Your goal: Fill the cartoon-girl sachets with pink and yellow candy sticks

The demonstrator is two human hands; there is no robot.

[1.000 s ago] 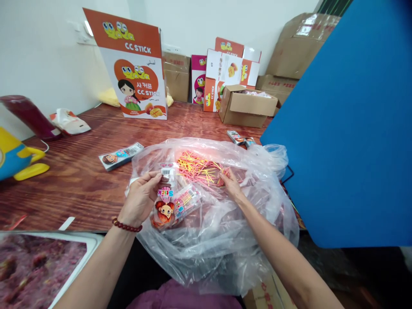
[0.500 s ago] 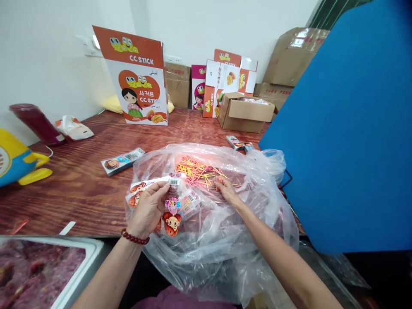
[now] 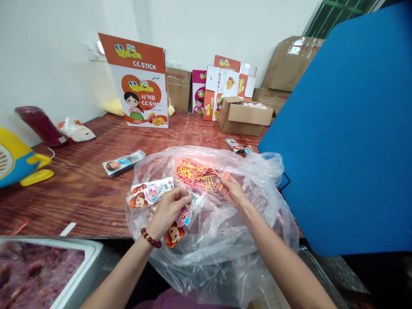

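Observation:
My left hand [image 3: 170, 211] pinches the upper edge of a printed candy pouch [image 3: 175, 234], whose picture of a red-haired cartoon face hangs downward. In my right hand [image 3: 232, 189], the fingers close on a small bunch of pink and yellow candy sticks [image 3: 224, 182]. Many more loose sticks [image 3: 195, 171] lie in a heap just beyond both hands, on a large clear plastic bag [image 3: 222, 244] spread over the table edge. Left of the heap, flat printed pouches [image 3: 149, 193] lie on the bag, close to my left hand.
A stack of pouches [image 3: 124, 163] lies on the wooden table [image 3: 80, 171]. Behind stand a CC Stick box [image 3: 144, 86] and an open carton [image 3: 246, 118]. A blue panel [image 3: 347, 141] borders the right side. A white foam box [image 3: 93, 253] sits at lower left.
My left hand has moved right and slightly down with the pouch, uncovering the flat pouches. My right hand has lifted a bunch of sticks a little away from the heap.

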